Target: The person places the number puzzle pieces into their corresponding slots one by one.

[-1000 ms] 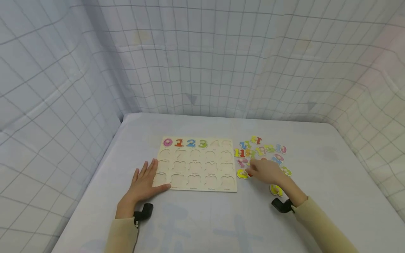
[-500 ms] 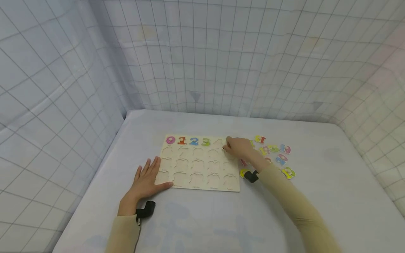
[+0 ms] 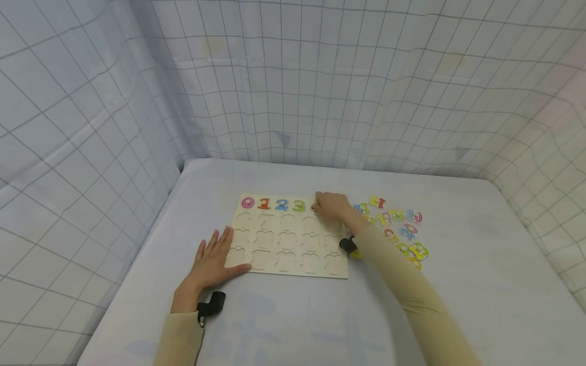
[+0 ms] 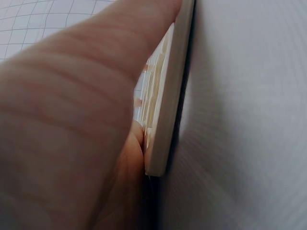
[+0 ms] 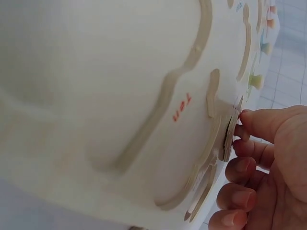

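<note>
A pale wooden number-puzzle board [image 3: 299, 273] lies flat, with pieces 0 [image 3: 247, 203], 1 [image 3: 264, 204], 2 [image 3: 281, 205] and 3 [image 3: 299, 206] in its top row. My left hand [image 3: 211, 262] rests spread at the board's left edge, thumb along the lower corner. In the left wrist view that thumb [image 4: 96, 72] lies over the board's edge [image 4: 165, 115]. Over the top row, right of the 3, my right hand [image 3: 333, 206] pinches a number puzzle piece [image 5: 233, 129] by its knob. The piece shows edge-on, close over the board, its number hidden.
Several loose number pieces [image 3: 409, 231] lie right of the board, partly hidden by the right forearm [image 3: 403, 279]. A red "Ten" is printed beside a recess [image 5: 168, 177]. A checked white curtain [image 3: 320, 101] surrounds the table [image 3: 284, 325].
My right hand has moved from the loose pieces left and away from me to the board's top row, then slightly further left. The left hand stays at the board's edge.
</note>
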Motion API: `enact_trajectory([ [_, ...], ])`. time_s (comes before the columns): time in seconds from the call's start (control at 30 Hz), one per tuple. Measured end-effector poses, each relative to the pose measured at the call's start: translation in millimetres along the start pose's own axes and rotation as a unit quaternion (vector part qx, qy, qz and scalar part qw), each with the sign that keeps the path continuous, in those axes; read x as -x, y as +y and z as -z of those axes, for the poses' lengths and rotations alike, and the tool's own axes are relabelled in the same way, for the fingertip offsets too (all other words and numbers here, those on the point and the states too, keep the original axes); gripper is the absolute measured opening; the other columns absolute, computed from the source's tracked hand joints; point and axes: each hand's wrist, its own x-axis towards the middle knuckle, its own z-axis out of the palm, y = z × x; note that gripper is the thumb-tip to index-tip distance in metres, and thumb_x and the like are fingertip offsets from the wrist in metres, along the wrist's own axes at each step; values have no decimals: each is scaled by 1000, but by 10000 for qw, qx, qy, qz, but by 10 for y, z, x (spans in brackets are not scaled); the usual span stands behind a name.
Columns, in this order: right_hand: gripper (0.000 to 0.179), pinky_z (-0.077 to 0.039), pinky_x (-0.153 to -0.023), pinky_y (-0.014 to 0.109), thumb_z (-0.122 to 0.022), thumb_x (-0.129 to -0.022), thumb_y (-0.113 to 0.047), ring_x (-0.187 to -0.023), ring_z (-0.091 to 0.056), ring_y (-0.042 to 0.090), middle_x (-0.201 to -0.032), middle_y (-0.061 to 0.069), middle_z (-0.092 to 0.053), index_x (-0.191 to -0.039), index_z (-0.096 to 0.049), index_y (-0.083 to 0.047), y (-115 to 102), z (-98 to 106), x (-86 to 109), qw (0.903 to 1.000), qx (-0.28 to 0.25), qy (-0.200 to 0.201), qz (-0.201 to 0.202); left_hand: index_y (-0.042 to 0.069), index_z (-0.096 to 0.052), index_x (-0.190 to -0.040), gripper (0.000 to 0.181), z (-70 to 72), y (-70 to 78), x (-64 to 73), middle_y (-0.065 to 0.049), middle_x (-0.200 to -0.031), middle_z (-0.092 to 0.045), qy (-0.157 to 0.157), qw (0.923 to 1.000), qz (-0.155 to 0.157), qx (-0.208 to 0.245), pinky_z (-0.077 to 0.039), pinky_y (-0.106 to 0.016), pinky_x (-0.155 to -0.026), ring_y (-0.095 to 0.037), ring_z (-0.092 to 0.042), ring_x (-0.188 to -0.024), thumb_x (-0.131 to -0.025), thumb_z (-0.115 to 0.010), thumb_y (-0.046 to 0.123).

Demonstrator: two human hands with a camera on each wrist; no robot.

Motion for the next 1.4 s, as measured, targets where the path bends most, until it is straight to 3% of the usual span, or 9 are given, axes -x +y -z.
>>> enact_trajectory([
  [0.3, 27, -38, -56, 33, -41, -102, -35, -64, -48, 18, -73, 2, -51, -89, -46, -12, -70, 44, 23, 9996, 67, -283, 0, 0, -7, -151, 111, -25, -26, -18, -17, -157, -6, -16, 10000, 47, -54, 10, -53, -108, -35, 4, -142, -79, -59, 67],
  [0.53, 27, -36, -54, 32, -39, -103, -36, -63, -47, 18, -70, 2, -48, -89, -43, -13, -67, 57, 55, 9996, 131, -258, -34, 1, -6, -151, 111, -37, -26, -30, -16, -157, -5, 1, 10000, 36, -50, 10, -53, -108, -35, 5, -142, -79, -59, 67],
  [0.87, 34, -46, -64, 38, -40, -101, -43, -69, -54, 21, -75, 5, -54, -96, -48, -10, -40, 27, 74, 9988, 411, -151, -239, 0, -7, -151, 111, -42, -17, -44, -16, -157, -5, -25, 10000, 33, -47, 10, -53, -108, -35, 5, -142, -80, -59, 66],
  [0.97, 36, -46, -63, 38, -43, -100, -44, -70, -55, 20, -76, 6, -56, -97, -50, -9, -27, 31, 117, 9991, 287, -85, -286, -1, -9, -151, 110, -51, -24, -52, -17, -157, -7, 64, 10000, -12, -15, 10, -53, -108, -36, 4, -142, -79, -60, 65],
  [1.1, 35, -42, -57, 34, -48, -98, -42, -66, -52, 17, -80, 4, -60, -106, -55, -9, 31, 77, 253, 9994, -217, 127, -251, -1, -8, -151, 111, -66, -34, -54, -18, -157, -6, 99, 9999, 18, -12, 11, -52, -108, -36, 4, -142, -79, -61, 65],
  [1.2, 34, -37, -50, 29, -51, -97, -40, -58, -47, 15, -72, 3, -60, -111, -58, -10, 131, 166, 411, 9971, -605, 457, -114, 0, -7, -151, 112, -65, -36, -48, -17, -157, -5, 37, 10000, 87, -5, 12, -51, -108, -35, 6, -142, -78, -60, 67],
  [1.4, 33, -31, -42, 27, -50, -98, -39, -48, -41, 14, -63, -1, -52, -106, -62, -10, 408, 398, 744, 9889, -977, 1116, -82, 0, -7, -151, 112, -37, -11, -29, -17, -157, -5, -51, 9999, 104, 19, 11, -54, -108, -35, 6, -142, -79, -59, 68],
])
